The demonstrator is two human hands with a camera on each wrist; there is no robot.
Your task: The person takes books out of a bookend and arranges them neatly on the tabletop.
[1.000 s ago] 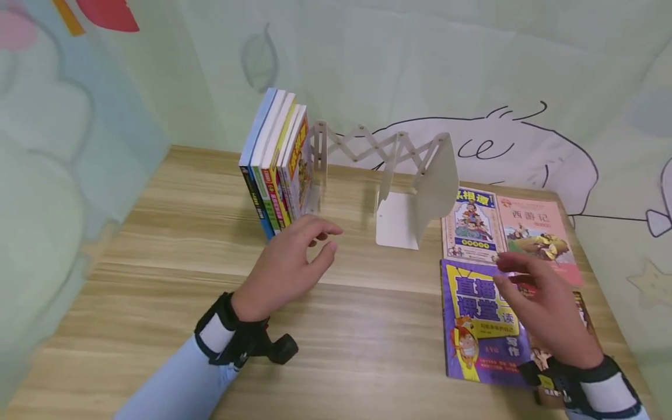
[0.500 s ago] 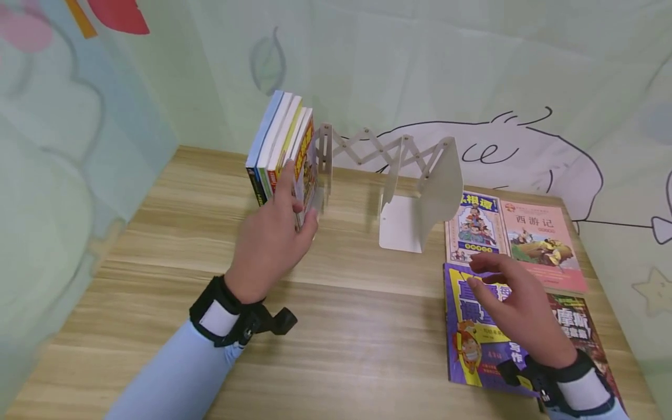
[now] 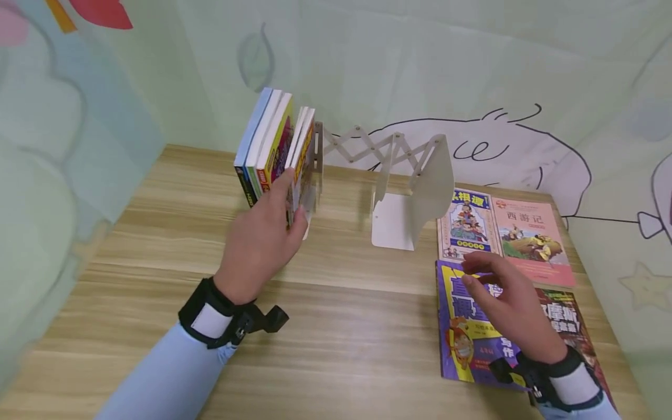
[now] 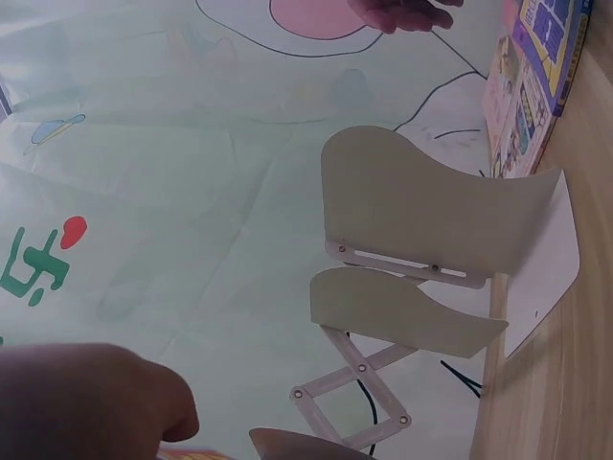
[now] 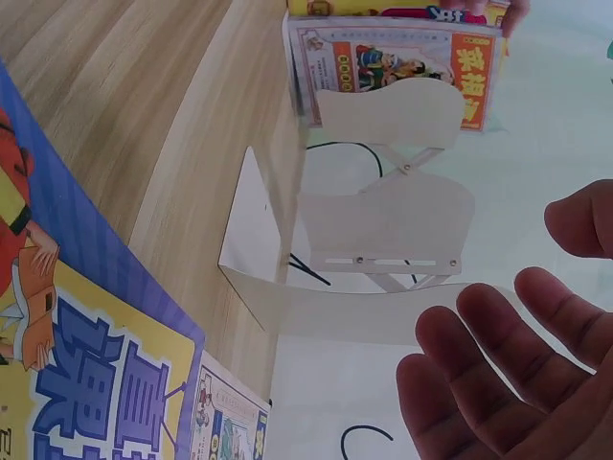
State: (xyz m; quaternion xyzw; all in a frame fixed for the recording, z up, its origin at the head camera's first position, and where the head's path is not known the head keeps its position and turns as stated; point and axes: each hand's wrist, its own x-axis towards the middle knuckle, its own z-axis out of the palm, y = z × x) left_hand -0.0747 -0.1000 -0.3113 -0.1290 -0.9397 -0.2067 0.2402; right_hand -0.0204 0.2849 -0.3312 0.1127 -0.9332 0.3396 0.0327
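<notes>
My left hand (image 3: 259,239) pinches two thin books (image 3: 301,137) at the right end of a standing row, its index finger on their left side and the thumb at the right cover. A gap shows between this pair and the yellow-edged book (image 3: 275,140) to the left. In the right wrist view, the outermost book's cover (image 5: 397,62) faces a white expandable book rack (image 3: 437,184). My right hand (image 3: 511,306) hangs with relaxed fingers over a purple book (image 3: 450,326), holding nothing. Those fingers (image 5: 498,335) also show spread apart in the right wrist view.
Flat on the table's right side lie a pink book (image 3: 532,274), a comic-style book (image 3: 467,219) and a dark book (image 3: 564,312), close beside the purple one. The rack's accordion links (image 3: 354,149) stretch along the printed cloth wall (image 3: 336,70) behind the wooden table (image 3: 336,338).
My left hand has reached forward to the standing books and taken hold of the right pair, which has parted from the rest. My right hand has shifted left over the purple book.
</notes>
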